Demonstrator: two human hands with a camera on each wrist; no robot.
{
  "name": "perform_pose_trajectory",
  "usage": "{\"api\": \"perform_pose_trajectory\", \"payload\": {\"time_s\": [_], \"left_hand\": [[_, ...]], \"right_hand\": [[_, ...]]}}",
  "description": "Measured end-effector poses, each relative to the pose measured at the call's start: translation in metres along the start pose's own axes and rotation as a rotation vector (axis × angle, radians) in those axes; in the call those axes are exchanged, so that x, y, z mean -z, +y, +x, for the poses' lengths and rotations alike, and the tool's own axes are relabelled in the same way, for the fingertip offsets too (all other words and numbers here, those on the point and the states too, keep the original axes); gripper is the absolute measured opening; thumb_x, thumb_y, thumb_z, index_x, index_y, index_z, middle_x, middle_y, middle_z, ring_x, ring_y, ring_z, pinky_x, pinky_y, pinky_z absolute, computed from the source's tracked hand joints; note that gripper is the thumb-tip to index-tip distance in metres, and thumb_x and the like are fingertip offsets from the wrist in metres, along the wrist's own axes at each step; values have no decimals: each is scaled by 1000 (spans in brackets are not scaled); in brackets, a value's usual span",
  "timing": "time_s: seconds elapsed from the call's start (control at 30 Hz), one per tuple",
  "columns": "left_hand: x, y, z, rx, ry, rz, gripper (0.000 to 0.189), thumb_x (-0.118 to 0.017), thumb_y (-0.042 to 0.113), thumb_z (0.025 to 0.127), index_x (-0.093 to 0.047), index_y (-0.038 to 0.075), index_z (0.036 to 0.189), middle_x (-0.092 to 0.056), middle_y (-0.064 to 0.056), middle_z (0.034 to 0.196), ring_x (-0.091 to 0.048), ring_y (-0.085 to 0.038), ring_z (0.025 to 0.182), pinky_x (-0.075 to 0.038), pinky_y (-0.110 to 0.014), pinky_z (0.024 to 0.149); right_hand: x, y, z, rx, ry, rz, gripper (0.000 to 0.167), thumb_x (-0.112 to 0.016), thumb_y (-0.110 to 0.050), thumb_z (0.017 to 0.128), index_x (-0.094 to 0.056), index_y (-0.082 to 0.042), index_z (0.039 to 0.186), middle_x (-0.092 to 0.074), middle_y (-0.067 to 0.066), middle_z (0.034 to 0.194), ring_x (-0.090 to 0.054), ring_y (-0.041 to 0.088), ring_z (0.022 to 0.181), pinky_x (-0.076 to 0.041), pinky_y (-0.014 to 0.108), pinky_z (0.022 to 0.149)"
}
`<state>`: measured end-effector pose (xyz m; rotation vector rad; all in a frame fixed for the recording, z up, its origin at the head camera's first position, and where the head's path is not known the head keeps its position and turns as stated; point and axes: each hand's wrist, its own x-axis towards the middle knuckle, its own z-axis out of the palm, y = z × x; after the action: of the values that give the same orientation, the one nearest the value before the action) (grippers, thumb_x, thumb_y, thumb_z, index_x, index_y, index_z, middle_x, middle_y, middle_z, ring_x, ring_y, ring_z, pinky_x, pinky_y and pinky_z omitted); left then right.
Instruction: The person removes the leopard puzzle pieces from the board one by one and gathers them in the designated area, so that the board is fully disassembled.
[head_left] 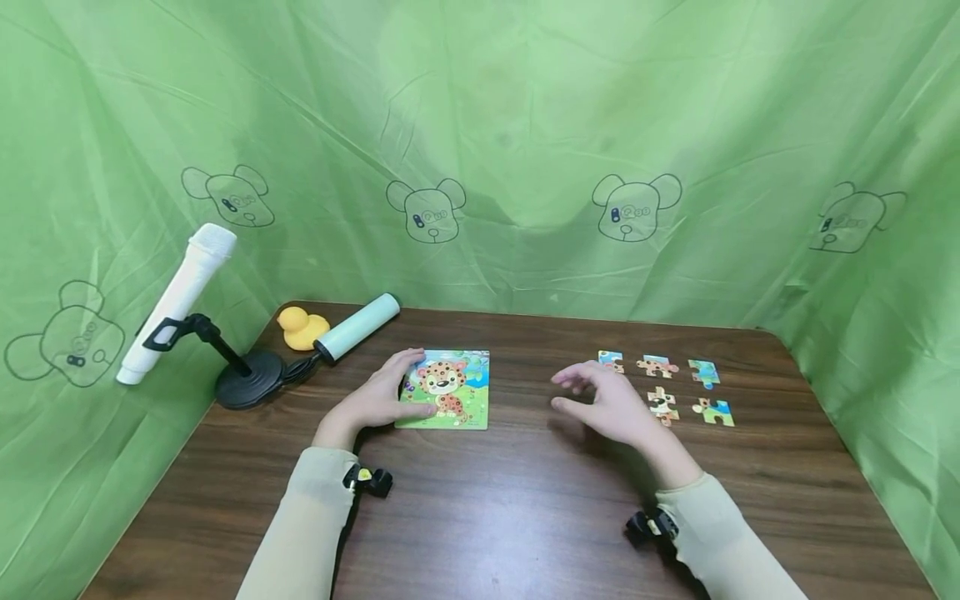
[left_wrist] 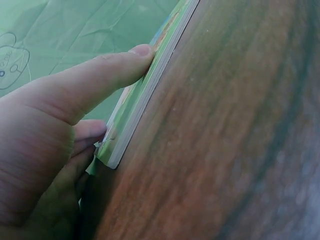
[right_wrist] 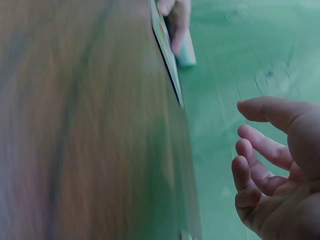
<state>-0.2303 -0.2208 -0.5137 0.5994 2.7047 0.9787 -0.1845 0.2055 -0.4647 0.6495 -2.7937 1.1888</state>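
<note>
At a table [head_left: 487, 517], pinching leopard board [head_left: 453, 387] by left edge with left hand [head_left: 378, 400]; holding right hand [head_left: 611, 408], loosely spread-fingered, well apart.

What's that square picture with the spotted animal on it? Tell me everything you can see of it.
The square board shows an orange cartoon cub with dark spots, sitting on green ground with blue above. It looks like stiff card or thin wood, with a plain, pale edge. It lies flat and picture-up on the brown table, left of centre. The left hand touches it: the thumb rests on the face near the lower left, while the fingers lie along the left side.
</note>
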Motion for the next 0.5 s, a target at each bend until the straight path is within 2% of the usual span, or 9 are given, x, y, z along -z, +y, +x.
{"api": "perform_pose_trajectory", "payload": {"time_s": [0.2, 0.37, 0.5], "left_hand": [[-1, 0, 0, 2, 5, -10, 114, -90, 60, 85, -34, 8, 170, -27, -15, 178, -25, -42, 163, -27, -69, 127], [0, 0, 0, 5, 0, -14, 114, -91, 59, 85, -34, 9, 171, -26, -15, 178, -25, -42, 164, -26, -69, 127], [1, 0, -1, 10, -1, -12, 114, -90, 59, 86, -34, 9, 171, -26, -15, 179, -24, -42, 164, -26, -69, 127]], "right_hand": [[-32, -26, 14, 20, -48, 15, 33, -89, -25, 93, -79, -14, 122, -75, 0, 112, -69, 16, 99, -58, 41, 89], [-56, -43, 32, 41, -100, 66, 35, -88, -22, 93, -78, -8, 124, -74, 4, 109, -69, 18, 95, -57, 39, 87], [-71, -52, 46, 23, -132, 101, 41, -89, -20, 91, -76, -5, 127, -73, 6, 108, -68, 19, 92, -57, 37, 87]]}}
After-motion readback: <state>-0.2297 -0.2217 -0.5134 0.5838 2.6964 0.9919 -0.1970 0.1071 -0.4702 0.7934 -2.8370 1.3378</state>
